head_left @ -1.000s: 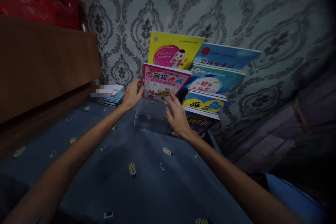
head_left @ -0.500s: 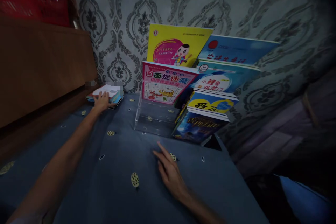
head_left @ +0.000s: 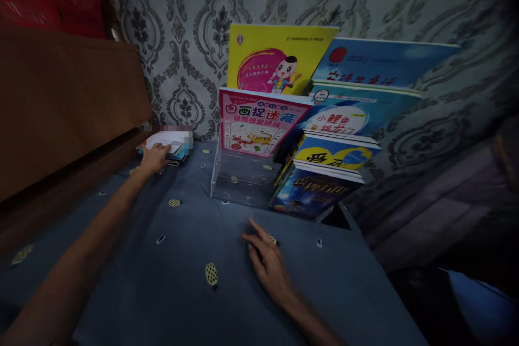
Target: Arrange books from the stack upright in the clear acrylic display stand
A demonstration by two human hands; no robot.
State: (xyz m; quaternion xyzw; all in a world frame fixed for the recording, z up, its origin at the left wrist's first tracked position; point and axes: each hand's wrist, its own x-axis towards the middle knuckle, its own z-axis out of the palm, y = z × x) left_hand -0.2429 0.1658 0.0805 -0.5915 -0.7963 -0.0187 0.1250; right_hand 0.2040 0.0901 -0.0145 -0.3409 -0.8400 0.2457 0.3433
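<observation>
At the far left of the bed-like blue surface, my left hand point(head_left: 154, 159) is at the near edge of a small pile of books point(head_left: 180, 158). Its fingers curl over the top book point(head_left: 172, 139), which has a pale cover; the thumb side is hard to make out. My right hand point(head_left: 270, 267) holds nothing, its fingers loosely apart, low over the blue patterned cloth point(head_left: 178, 292). Beyond it stands a clear acrylic book rack point(head_left: 239, 186). On its left side are a pink picture book point(head_left: 261, 124) and a yellow book point(head_left: 279, 57) behind.
The rack's right side holds several books, including a dark blue book point(head_left: 312, 192), a blue-yellow book point(head_left: 336, 154), a teal book point(head_left: 360, 111) and a blue book point(head_left: 381, 62). A brown wooden cabinet point(head_left: 68, 102) bearing a red basket point(head_left: 48, 0) borders the left; patterned wallpaper point(head_left: 174, 59) stands behind.
My left hand has shifted slightly left along the pile's near edge. My right hand stays nearly in place with its fingers apart. The view has moved a little.
</observation>
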